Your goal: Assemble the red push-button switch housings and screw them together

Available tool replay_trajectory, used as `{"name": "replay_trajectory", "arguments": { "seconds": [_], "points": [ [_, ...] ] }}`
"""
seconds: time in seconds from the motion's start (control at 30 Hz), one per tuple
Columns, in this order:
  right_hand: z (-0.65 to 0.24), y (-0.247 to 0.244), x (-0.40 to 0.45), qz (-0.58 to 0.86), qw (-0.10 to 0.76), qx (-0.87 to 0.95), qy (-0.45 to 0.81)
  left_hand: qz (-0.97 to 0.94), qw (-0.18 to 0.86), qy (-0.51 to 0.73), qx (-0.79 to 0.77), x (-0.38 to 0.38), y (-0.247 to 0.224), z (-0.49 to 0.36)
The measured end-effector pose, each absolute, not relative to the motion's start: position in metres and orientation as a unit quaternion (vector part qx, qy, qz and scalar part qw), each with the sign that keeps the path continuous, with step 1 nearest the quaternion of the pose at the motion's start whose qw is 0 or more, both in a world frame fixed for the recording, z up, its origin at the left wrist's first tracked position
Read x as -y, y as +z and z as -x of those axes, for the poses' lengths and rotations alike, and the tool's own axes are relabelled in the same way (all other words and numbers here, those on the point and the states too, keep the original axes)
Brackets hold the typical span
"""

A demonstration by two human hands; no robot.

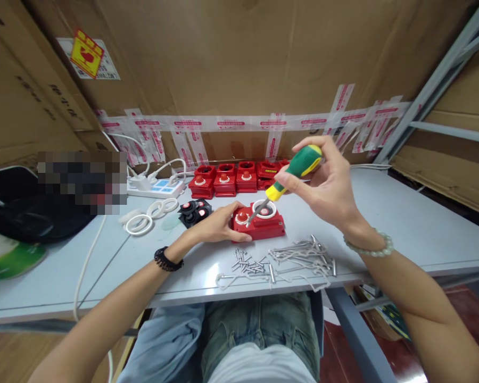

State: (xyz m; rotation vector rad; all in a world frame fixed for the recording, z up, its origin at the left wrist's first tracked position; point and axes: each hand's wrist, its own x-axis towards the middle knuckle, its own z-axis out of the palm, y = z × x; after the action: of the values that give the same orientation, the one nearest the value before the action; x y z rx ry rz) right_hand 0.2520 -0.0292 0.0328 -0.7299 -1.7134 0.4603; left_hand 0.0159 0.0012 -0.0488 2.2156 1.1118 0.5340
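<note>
A red housing sits on the desk, near its front edge and squarely before the seated worker, its white ring facing up beside a small red dome. The left hand grips the housing's left end, thumb along the front side and fingers behind. The right hand grasps a green-and-yellow screwdriver by the handle, its shaft slanting down to the left so that the tip lies over the housing close to the dome — whether it touches is too small to tell.

The step in hand looks to be driver work on this unit; the next move would seem to call for a firm left-hand hold and a tip seated straight on a fastener.

Just in front lie loose screws and, to their right, a tangle of metal rods with pale cords. Black round parts rest left of the housing, with white rings farther left. Behind stands a row of more red housings — beside a white power strip — before a wall of taped cardboard.
</note>
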Motion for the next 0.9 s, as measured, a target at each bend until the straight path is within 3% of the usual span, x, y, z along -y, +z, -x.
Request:
{"name": "replay_trajectory", "arguments": {
  "seconds": [0.13,0.27,0.9],
  "points": [
    [-0.248,0.035,0.01,0.299,0.614,0.715,0.151,-0.795,0.335,0.263,-0.432,0.0,-0.06,-0.026],
    [-0.238,0.026,-0.011,0.315,0.599,0.718,0.163,-0.776,0.381,0.269,-0.425,-0.001,-0.065,-0.026],
    [-0.221,0.012,-0.03,0.303,0.551,0.759,0.167,-0.782,0.341,0.26,-0.452,-0.001,-0.061,-0.027]
  ]
}}
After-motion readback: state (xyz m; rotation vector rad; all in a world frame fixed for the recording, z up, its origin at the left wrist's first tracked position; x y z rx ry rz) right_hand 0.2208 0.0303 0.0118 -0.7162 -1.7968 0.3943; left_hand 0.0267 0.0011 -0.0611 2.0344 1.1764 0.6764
